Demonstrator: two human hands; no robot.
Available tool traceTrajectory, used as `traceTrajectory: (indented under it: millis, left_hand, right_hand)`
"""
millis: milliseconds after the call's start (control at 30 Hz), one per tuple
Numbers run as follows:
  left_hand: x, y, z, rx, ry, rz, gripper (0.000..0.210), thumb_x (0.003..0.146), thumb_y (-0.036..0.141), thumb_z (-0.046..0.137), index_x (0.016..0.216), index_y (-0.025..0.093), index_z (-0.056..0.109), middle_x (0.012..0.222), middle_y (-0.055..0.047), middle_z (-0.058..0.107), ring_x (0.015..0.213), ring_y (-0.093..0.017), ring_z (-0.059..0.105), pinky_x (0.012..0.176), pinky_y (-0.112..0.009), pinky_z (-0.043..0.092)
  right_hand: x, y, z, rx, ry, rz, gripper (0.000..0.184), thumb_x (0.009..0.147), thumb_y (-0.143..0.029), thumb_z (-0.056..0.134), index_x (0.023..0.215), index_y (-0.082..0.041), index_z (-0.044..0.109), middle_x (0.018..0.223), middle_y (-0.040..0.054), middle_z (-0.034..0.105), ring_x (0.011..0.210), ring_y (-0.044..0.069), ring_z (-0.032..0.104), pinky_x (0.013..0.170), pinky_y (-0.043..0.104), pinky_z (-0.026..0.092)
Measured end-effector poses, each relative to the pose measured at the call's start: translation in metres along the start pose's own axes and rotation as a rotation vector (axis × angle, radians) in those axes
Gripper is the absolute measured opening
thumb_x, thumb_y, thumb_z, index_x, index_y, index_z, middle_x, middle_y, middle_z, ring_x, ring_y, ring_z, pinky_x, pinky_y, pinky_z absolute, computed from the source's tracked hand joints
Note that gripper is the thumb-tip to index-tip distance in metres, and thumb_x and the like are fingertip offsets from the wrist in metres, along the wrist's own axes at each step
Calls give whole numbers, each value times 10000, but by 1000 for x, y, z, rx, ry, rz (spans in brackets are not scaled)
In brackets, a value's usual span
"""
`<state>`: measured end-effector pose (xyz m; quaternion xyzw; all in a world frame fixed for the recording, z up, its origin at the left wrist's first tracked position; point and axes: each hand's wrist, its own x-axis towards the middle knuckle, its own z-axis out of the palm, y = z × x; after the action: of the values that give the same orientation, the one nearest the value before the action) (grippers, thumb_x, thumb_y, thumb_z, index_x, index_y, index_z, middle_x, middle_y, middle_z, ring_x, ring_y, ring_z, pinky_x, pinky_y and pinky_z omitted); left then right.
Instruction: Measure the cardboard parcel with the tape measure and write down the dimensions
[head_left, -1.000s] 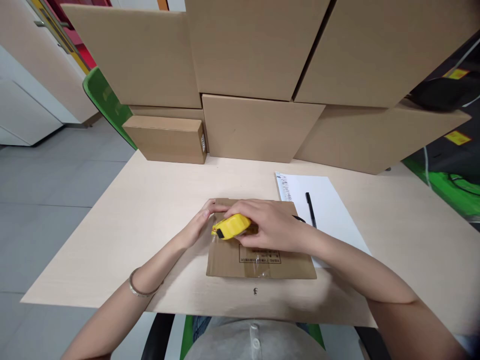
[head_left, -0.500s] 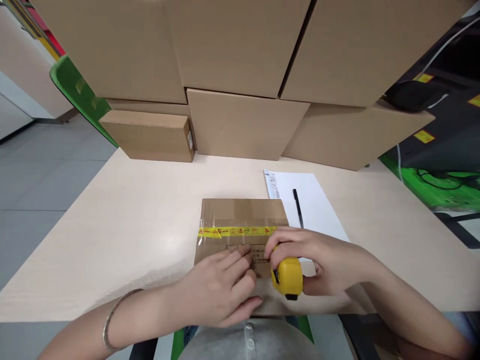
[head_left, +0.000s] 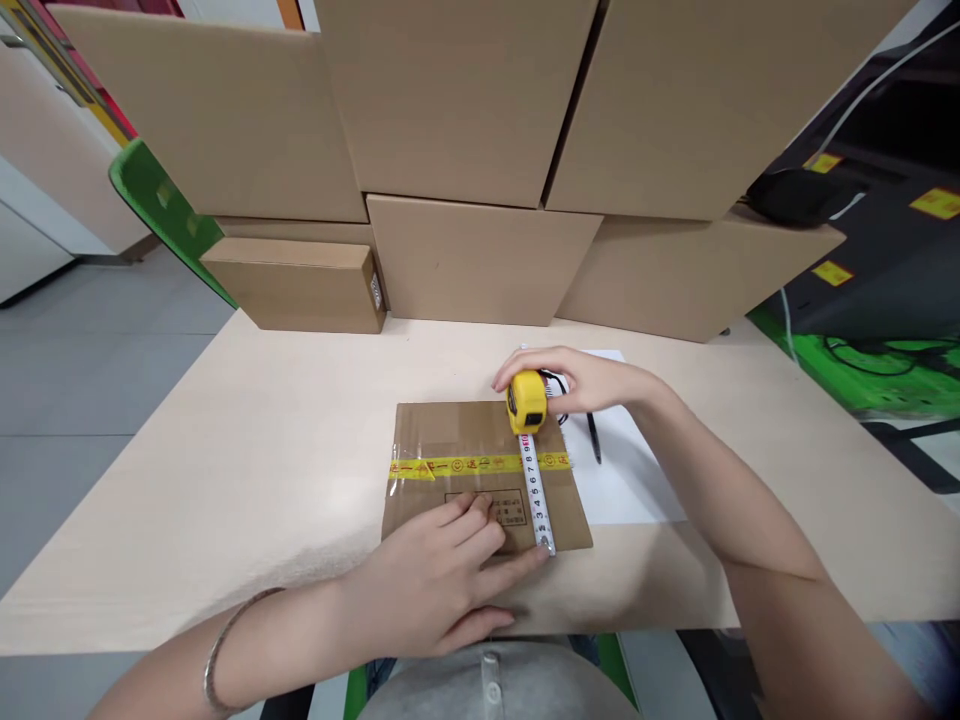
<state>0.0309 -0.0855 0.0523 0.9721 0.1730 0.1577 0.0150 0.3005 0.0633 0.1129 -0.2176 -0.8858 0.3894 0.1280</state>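
A small cardboard box (head_left: pixel 450 425) lies on the table, with yellow printed tape (head_left: pixel 480 465) across its top. My right hand (head_left: pixel 581 378) grips a yellow tape measure (head_left: pixel 527 402) over the box's far edge. The white blade (head_left: pixel 534 490) runs from the case across the box to its near edge. Resting on the box's near part, my left hand (head_left: pixel 442 560) has its fingers stretched out. Its index fingertip touches the blade's end. A printed label in a black frame (head_left: pixel 510 507) is partly covered by the left fingers.
Right of the box lies a white sheet of paper (head_left: pixel 645 480) with a black pen (head_left: pixel 594 438) on it. Large cartons (head_left: pixel 480 260) are stacked like a wall along the table's back. A narrow box (head_left: pixel 300 290) stands at the back left, near a green chair (head_left: pixel 161 210).
My right hand has moved away from me to the box's far edge with the tape measure, and the blade is now drawn out. My left index finger has reached right to the blade's end.
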Motion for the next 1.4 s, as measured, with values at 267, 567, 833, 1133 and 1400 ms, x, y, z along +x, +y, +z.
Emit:
traceTrajectory:
  millis: [267, 567, 833, 1133, 1400]
  left_hand:
    - [-1, -4, -4, -42, -22, 13, 571, 1050, 493, 485, 1540, 199, 502, 1051, -100, 674, 1072, -308, 637, 984, -459, 513]
    - [-1, -5, -1, -53, -23, 14, 579, 1040, 490, 511, 1538, 194, 503, 1045, -99, 672, 1078, -303, 625, 973, -445, 508]
    - [1, -5, -4, -57, -14, 10, 560, 1050, 503, 493, 1522, 203, 525, 1049, -95, 677, 1068, -293, 634, 983, -443, 514]
    - [3, -2, 2, 65, 95, 56, 401, 1050, 445, 504, 1337, 189, 616, 1008, -107, 726, 1059, -288, 706, 956, -410, 580]
    - [-18, -24, -17, -206, 459, -214, 258, 1038, 325, 538, 1229, 166, 606, 1099, -119, 737, 1159, -253, 691, 955, -394, 629]
  right_hand:
    - [20, 43, -26, 31, 71, 119, 451, 764, -169, 629, 1203, -240, 702, 1253, 66, 712, 1082, 236, 644, 887, 360, 496]
    - [21, 54, -27, 98, 72, 132, 500, 708, -162, 616, 1195, -240, 703, 1193, 56, 707, 967, 215, 616, 808, 340, 474]
    - [21, 40, -29, 10, 81, 171, 438, 752, -163, 619, 1180, -221, 691, 1152, 61, 711, 961, 217, 622, 825, 347, 482]
    - [-19, -39, 26, -29, -44, 31, 398, 744, -41, 661, 1094, -228, 674, 1128, 61, 688, 1014, 211, 663, 912, 356, 533]
    - [-85, -57, 70, 127, 207, 173, 442, 742, -64, 725, 1104, -294, 617, 1181, 61, 690, 1091, 241, 685, 899, 360, 562]
